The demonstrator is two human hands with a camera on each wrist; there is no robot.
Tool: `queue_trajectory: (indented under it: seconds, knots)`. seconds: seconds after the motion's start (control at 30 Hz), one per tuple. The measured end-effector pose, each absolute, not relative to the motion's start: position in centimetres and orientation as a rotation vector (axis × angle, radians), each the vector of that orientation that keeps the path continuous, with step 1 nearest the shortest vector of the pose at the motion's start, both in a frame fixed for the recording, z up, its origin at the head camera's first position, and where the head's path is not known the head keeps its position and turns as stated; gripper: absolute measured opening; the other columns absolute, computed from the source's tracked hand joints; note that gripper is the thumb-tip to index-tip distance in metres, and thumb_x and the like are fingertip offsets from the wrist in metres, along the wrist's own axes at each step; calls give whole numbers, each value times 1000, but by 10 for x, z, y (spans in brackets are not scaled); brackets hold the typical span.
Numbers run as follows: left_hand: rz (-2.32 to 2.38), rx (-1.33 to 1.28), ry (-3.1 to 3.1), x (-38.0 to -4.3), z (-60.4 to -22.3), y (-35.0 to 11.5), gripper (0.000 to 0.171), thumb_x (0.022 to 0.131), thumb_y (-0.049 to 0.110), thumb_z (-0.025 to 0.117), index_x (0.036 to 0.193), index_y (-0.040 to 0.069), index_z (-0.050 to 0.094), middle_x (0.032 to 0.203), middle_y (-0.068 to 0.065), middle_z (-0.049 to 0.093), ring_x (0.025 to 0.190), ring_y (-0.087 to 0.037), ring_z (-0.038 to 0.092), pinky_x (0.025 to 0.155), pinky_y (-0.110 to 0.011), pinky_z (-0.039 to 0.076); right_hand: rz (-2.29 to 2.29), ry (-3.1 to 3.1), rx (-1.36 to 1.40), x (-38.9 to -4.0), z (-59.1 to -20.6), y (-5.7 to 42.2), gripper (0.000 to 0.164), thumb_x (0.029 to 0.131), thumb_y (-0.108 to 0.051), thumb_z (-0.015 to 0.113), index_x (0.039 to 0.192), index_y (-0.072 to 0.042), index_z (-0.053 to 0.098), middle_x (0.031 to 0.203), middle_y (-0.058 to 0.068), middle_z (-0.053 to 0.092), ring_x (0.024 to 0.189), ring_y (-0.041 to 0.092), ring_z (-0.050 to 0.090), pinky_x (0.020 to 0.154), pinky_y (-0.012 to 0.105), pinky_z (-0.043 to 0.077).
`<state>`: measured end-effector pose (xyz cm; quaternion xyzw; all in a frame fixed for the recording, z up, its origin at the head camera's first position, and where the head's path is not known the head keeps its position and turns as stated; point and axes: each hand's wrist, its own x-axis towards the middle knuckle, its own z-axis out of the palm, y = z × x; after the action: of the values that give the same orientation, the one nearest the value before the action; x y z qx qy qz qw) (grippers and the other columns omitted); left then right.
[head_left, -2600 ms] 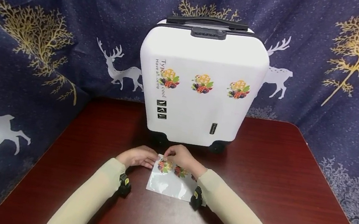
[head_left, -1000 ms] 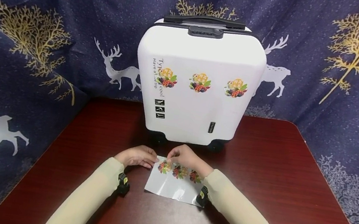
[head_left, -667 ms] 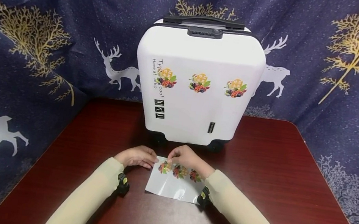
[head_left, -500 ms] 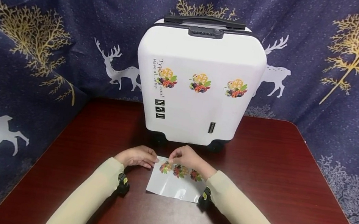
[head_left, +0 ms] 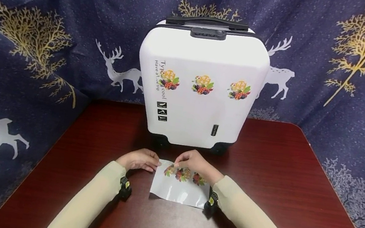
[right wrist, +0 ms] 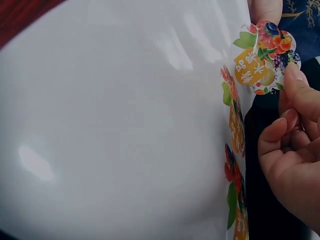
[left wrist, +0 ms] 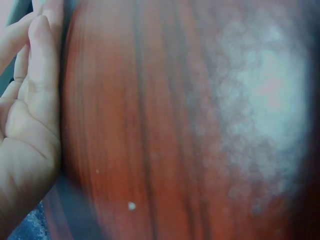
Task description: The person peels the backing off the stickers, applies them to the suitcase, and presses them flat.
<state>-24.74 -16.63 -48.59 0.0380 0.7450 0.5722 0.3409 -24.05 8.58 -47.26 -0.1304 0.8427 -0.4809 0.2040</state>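
Best peel slow & low imo: my R grip [head_left: 195,162] pinches the scalloped multicoloured fruit-print sticker [right wrist: 265,57] near the far-L corner of the glossy white rectangular sheet [head_left: 171,193]. My L grip [head_left: 138,159] touches sheet's L edge, can't tell if pinching; keep it pinned. Sticker's tilted up, orange-labelled, uncreased AFAICT.

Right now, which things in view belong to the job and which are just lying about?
In the job:
colourful fruit-printed sticker, pinched by the right hand
glossy white rectangular sheet, left hand at its corner
white hard-shell suitcase, probably: bears matching stickers

Background:
dark blue deer-print cloth backdrop
reddish-brown wood-grain table
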Motion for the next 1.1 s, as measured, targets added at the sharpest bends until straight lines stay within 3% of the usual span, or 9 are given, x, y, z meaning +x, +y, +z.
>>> queue_trajectory:
  seconds: [0.47,1.1]
  knots:
    - [1482,106,1951,-246,-486,-167,7,94,8,68,93,5,62,82,1,70,77,-8,68,70,-19,59,-1377,2348,-364,-239,-474,90,10,90,-18,78,91,-8,80,94,1,79,91,9,65,91,32,54]
    - [1481,105,1980,-245,-485,-166,4,94,7,66,95,4,63,82,0,69,76,-7,69,70,-19,59,-1403,2331,-358,-237,-471,96,11,91,-15,76,95,-5,79,95,4,79,86,9,65,85,31,56]
